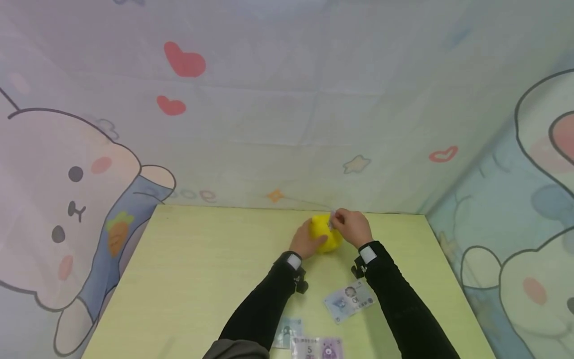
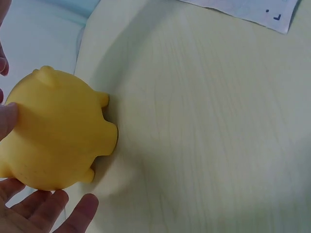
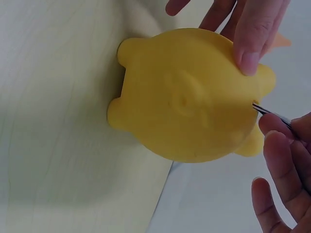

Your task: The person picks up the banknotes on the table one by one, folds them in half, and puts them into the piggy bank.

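Note:
A round yellow piggy bank stands on its short legs near the table's back edge. My left hand grips it from the left, thumb on its body and fingers around the far side. With thumb and fingertips my right hand pinches a folded banknote, seen edge-on in the right wrist view. One end of the note is right at the slot on top of the piggy bank. In the left wrist view, the piggy bank's rounded side and stubby feet show, with left fingertips beneath it.
A bluish banknote lies between the forearms. Closer to the front edge are a greenish note, partly behind the left sleeve, and a purple note marked 5. A cartoon-printed cloth stands behind the pale wooden table.

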{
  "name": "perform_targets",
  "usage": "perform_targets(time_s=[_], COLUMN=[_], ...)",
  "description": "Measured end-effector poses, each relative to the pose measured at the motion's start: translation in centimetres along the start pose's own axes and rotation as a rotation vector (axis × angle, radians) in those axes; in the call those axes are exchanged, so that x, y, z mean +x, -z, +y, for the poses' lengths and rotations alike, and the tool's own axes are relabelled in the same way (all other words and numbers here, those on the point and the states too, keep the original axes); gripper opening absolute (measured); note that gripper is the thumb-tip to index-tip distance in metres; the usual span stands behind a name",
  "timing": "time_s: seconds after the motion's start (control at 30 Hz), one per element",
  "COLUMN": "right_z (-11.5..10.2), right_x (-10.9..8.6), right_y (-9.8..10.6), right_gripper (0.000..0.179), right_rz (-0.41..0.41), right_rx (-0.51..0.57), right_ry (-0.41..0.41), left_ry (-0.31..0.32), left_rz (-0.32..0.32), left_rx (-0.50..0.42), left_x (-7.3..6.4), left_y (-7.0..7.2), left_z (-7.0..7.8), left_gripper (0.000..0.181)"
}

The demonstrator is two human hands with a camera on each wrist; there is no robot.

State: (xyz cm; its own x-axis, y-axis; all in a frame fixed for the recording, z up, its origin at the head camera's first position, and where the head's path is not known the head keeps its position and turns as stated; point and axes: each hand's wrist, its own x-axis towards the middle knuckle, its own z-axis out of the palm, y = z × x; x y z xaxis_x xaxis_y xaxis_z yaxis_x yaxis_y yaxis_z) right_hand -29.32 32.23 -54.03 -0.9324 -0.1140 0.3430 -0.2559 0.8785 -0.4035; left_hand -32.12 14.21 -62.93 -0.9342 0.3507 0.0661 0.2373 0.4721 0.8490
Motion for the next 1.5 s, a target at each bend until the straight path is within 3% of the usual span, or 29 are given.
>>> perform_targets(time_s=[0.33,0.67,0.87,1.23,1.5], right_z=[0.0,0.4,0.3,0.2,0.4], right_x=[-0.8,-1.8,-2.1,-5.0,-5.5], right_y=[-1.4,-2.6,-3.4,-4.1,-3.8], right_gripper=[0.02,0.03,0.019,0.043,0.038], right_rz=[-0.011,0.082,0.129,0.143,0.177], right_rx=[-0.055,0.013,0.012,-0.092,-0.094], right_ry=[-0.015,-0.021,-0.008,0.128,0.191], left_ry=[0.011,0.018,0.002,-0.011,0.003], left_rz=[-0.004,-0.004,0.012,0.042,0.042], left_rx=[-0.008,-0.013,0.01,0.023,0.054], left_x=[0.1,0.2,0.1,-0.2,0.0], left_y=[-0.3,-0.2,-0.3,-0.3,-0.7], left_z=[-0.5,-0.4,-0.5,-0.2,-0.5], left_gripper=[0.08,0.08,0.081,0.083,0.083])
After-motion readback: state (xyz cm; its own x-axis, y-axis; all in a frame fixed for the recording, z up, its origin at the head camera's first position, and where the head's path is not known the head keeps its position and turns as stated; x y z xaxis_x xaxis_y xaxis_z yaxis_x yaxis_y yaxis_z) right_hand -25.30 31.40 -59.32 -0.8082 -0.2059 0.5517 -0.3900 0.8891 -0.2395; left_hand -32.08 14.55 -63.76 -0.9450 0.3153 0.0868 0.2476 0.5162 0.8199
